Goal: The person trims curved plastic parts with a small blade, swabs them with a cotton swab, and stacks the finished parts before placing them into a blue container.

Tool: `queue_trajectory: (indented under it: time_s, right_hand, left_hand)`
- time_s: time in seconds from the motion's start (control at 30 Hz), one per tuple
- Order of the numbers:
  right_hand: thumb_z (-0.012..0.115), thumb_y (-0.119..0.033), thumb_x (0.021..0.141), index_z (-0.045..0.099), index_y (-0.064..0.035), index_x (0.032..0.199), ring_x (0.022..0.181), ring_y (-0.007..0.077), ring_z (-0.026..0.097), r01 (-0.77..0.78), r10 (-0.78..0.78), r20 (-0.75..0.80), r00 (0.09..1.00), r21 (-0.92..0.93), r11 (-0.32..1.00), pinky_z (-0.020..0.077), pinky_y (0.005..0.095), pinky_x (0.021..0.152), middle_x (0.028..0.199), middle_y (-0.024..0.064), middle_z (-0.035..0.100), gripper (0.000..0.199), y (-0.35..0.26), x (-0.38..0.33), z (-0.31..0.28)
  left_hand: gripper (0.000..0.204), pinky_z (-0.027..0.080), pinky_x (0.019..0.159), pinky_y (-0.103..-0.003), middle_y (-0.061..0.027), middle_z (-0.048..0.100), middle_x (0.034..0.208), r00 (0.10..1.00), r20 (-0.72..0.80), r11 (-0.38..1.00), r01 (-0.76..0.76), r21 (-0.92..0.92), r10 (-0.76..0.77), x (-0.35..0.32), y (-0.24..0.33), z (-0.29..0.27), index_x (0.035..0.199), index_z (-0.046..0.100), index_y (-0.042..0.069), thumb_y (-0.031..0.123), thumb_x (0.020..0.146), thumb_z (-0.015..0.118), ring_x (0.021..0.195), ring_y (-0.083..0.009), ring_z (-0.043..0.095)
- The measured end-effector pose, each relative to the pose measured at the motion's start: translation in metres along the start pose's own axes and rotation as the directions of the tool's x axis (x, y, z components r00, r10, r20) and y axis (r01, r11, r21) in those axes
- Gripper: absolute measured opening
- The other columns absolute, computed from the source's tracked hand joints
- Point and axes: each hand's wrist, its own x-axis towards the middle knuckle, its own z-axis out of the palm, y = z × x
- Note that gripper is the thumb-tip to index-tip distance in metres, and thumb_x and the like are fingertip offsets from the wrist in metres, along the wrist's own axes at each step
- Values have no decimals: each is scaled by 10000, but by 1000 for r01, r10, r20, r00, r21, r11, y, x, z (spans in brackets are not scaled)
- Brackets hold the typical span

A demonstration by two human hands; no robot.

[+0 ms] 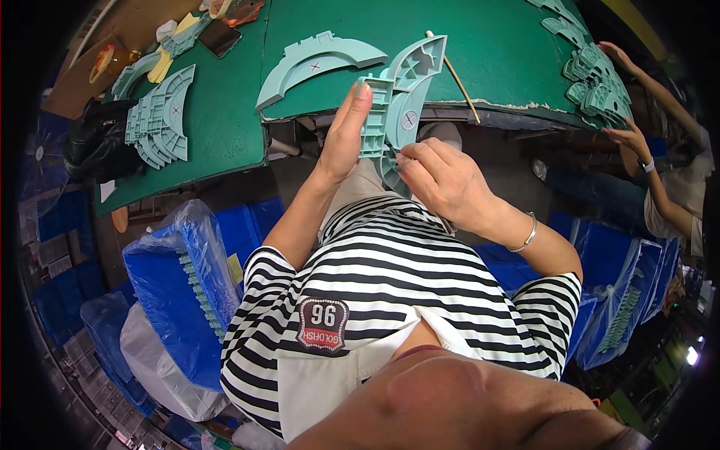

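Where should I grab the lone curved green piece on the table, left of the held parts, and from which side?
Probably mid-arc on the curved piece, from the near side: thumb on the inner curve, fingers over the outer edge. Its hollow faces the wearer and its middle is uncovered, while its right end appears close to the held parts.

Green table (225, 97), curved mint parts (319, 66), dark phone (218, 37), thin stick (461, 88)

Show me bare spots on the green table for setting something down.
Green table: bare between the thin stick and the right-hand pile; also between the lone curved part and the left stack. Crowded: around the phone and at the pile.
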Motion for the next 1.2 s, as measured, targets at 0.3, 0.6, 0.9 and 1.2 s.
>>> queue_trajectory:
  time_s: [0.3, 0.6, 0.9, 1.2]
  right_hand:
    - [654, -28, 686, 562, 24, 906, 740, 212, 564, 22, -26, -61, 998, -69, 997, 483, 304, 597, 900, 102, 560, 244, -2, -2, 4]
    - [572, -85, 702, 564, 46, 866, 881, 258, 580, 26, -47, -99, 994, -206, 978, 481, 328, 714, 979, 161, 574, 210, -6, 0, 6]
    - [567, -74, 757, 562, 49, 898, 1010, 292, 565, 17, -35, -100, 994, -169, 985, 478, 370, 791, 1117, 208, 559, 187, 2, -1, 13]
    - [629, -86, 755, 537, 31, 945, 1074, 289, 544, 16, -18, -21, 1000, -82, 996, 452, 404, 881, 1143, 184, 560, 242, 8, 4, 10]
  left_hand:
    - [401, 493, 804, -266, -48, 608, 1056, 992, -123, 984, 15, -180, -37, 4, -6, 1, 1159, 526, 41, 359, 981, 359, 924, -118, 604]
    - [384, 507, 795, -281, -57, 621, 1052, 995, -81, 940, 25, -341, -56, 7, -3, -1, 1149, 530, 39, 346, 975, 377, 907, -135, 620]
    - [374, 517, 786, -311, -71, 633, 1017, 985, -161, 899, -11, -438, -66, 14, -9, -4, 1105, 549, 38, 350, 968, 394, 888, -164, 632]
    - [372, 515, 792, -315, -66, 631, 1015, 983, -170, 907, -14, -420, -63, 15, -7, -4, 1104, 548, 39, 351, 967, 397, 891, -170, 631]
